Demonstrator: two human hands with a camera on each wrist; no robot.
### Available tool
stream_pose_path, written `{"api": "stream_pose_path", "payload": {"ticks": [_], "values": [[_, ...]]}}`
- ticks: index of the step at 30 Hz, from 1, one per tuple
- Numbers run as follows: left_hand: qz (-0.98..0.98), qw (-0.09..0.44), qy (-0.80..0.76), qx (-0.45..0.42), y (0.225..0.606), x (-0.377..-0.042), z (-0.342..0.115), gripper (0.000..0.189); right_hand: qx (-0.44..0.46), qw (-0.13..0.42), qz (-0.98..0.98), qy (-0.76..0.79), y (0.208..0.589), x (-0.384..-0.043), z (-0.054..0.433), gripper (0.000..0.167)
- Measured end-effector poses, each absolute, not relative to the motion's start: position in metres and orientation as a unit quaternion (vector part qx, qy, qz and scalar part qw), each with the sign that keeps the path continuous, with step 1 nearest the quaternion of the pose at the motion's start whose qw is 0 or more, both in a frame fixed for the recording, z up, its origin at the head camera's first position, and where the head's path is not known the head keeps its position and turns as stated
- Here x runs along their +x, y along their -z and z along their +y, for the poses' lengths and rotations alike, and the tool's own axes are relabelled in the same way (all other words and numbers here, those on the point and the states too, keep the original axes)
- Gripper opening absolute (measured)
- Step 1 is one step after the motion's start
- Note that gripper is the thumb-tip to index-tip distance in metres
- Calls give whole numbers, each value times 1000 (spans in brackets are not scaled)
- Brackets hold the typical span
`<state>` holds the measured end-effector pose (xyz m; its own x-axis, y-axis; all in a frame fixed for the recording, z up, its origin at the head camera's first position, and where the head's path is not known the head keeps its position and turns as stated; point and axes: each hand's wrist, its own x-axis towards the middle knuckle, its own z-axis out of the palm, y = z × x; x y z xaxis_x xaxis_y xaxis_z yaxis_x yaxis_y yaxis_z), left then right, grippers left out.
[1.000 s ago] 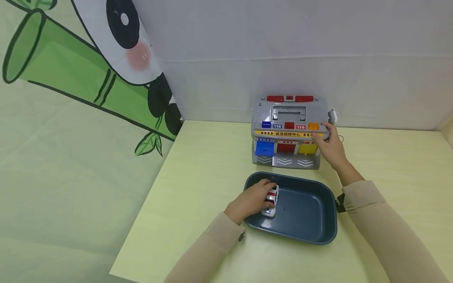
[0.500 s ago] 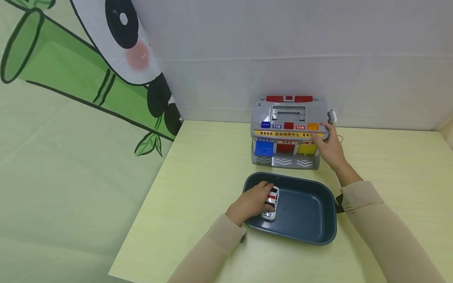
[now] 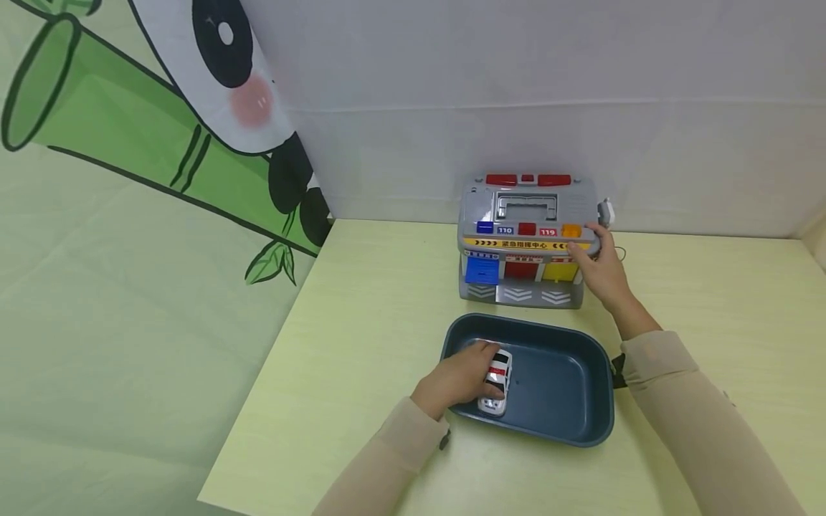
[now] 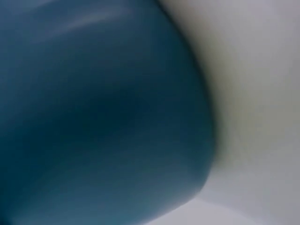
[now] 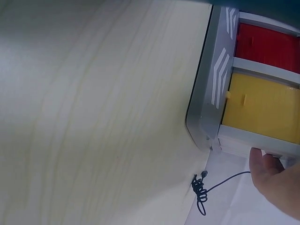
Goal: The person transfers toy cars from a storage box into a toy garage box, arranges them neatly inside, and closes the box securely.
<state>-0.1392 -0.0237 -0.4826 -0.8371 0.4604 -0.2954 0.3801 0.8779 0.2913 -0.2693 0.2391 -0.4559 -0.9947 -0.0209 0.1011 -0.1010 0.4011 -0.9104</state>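
My left hand (image 3: 459,378) holds a white toy car (image 3: 495,387) with red and black markings, fingers and thumb on either side of it. The car is over the left part of a dark blue tray (image 3: 561,430); whether it touches the bottom I cannot tell. In the left wrist view only the blurred tray (image 4: 108,93) shows, not the hand. Behind the tray stands a grey toy garage (image 3: 480,204) with blue, red and yellow doors. My right hand (image 3: 603,271) grips its right front roof corner. In the right wrist view, fingers (image 5: 258,168) lie against the garage's side.
A pale wooden table (image 3: 361,308) bears everything. A white-grey cloth wall (image 3: 400,158) rises right behind the garage, and a green printed cloth (image 3: 129,344) hangs at left. A bundled black cord (image 5: 200,192) lies beside the garage. A white piece (image 3: 606,213) sticks out at its right.
My left hand and the toy car have moved a little toward me, to the tray's near left. The right hand has stayed on the garage, which has not moved.
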Motion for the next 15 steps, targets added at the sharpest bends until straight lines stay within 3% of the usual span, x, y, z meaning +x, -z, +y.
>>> {"api": "stream_pose_path", "payload": {"ticks": [15], "values": [[947, 150, -164, 230, 488, -130, -27, 80, 36, 28, -832, -554, 457, -271, 240, 72]]}}
